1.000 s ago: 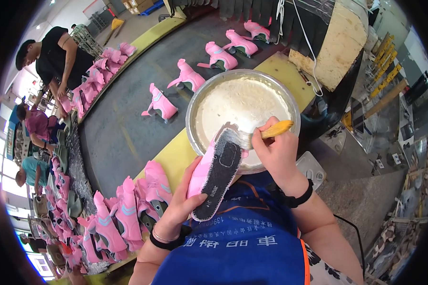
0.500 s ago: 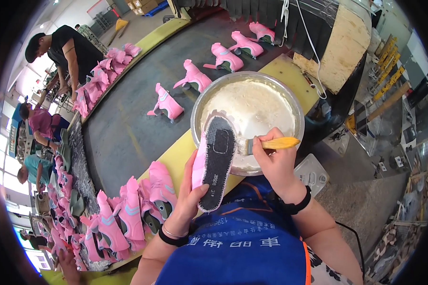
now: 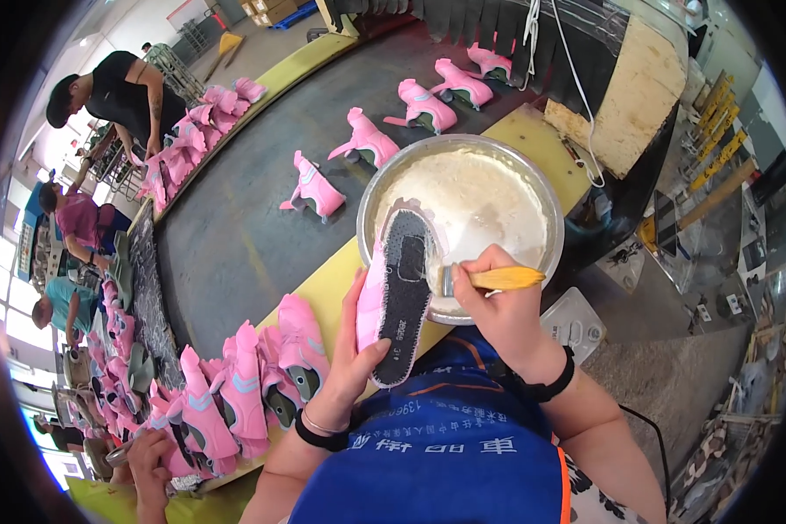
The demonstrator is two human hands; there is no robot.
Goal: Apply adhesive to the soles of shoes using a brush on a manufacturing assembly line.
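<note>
My left hand [image 3: 358, 354] is closed around a pink shoe upper [image 3: 404, 301], turned so its dark grey, stitched bottom faces up. In my right hand [image 3: 508, 319] is a brush [image 3: 508, 278] with a yellow handle, gripped near its metal band. The brush's bristles meet the right edge of the shoe upper, around mid-length. Both hands work over the near side of a metal bowl [image 3: 559, 229], and the shoe upper hides part of its left side. Whitish, creamy liquid [image 3: 489, 188] covers the bowl's inside.
Several pink shoe uppers [image 3: 317, 188] stand spaced along a dark belt [image 3: 227, 227]. More crowd together at lower left [image 3: 244, 393], beside a co-worker's hand [image 3: 151, 463]. Another person [image 3: 135, 96] stands across the belt. A white cord [image 3: 589, 122] hangs near the bowl.
The brush and my right hand have shifted slightly down and left along the shoe upper's edge. At lower left, the co-worker's hand has moved up among the uppers. The person across has shifted.
</note>
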